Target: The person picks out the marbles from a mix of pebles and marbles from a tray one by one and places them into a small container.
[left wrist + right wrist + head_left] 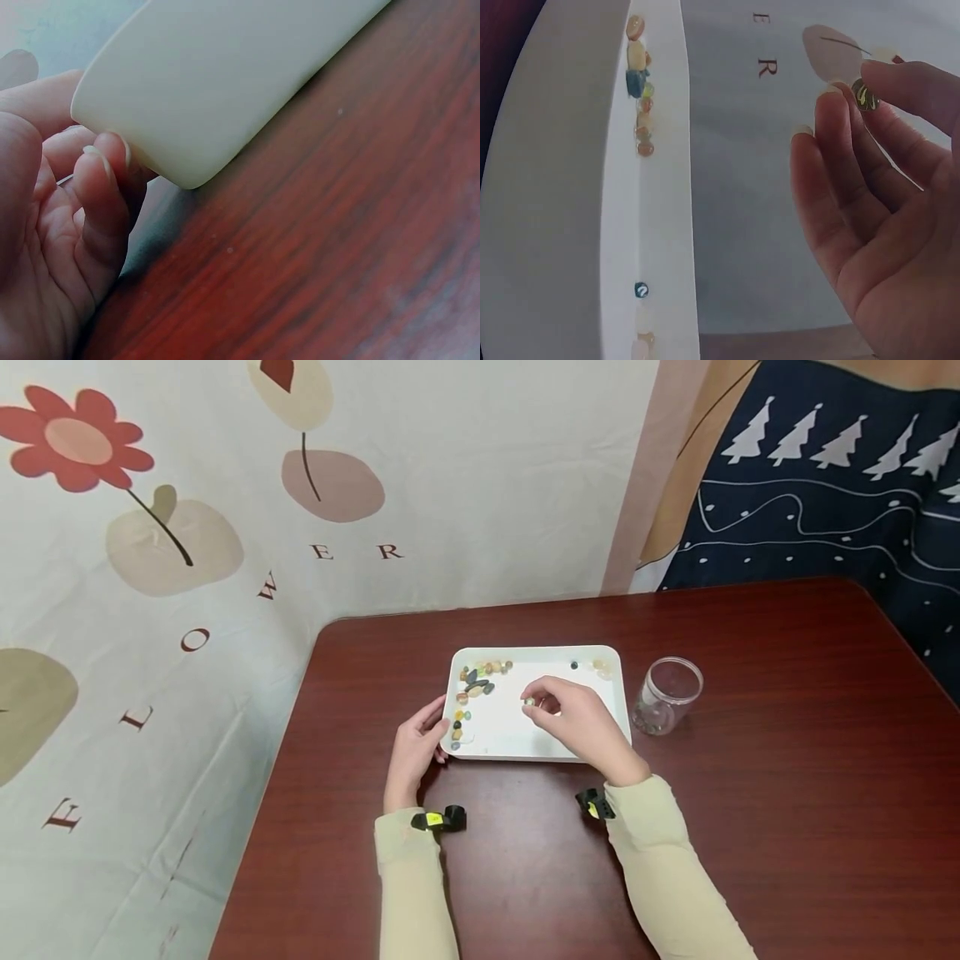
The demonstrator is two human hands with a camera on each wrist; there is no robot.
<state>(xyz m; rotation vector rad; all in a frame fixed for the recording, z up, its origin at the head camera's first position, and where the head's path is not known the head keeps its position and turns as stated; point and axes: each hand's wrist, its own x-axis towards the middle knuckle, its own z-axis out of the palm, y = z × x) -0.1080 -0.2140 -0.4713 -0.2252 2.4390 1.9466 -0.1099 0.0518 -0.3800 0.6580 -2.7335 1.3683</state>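
A white rectangular tray [517,739] lies on the table. My left hand [414,750] holds its left side, thumb at the rim; in the left wrist view the curled fingers touch the tray corner [180,135]. Above the tray's middle, my right hand [577,714] pinches a small glass marble [865,96] with a yellow swirl between thumb and fingertips. Several coloured pebbles [477,683] are grouped along the tray's left and upper left. Near the upper right sit one small dark bead [574,665] and a few pale stones [602,668].
Close to the tray's right side stands a clear jar [667,697], without a lid, with something pale low inside. The reddish-brown table [780,760] reaches back to a flower-print cloth [487,485]. A dark tree-print cloth [810,510] hangs at the right.
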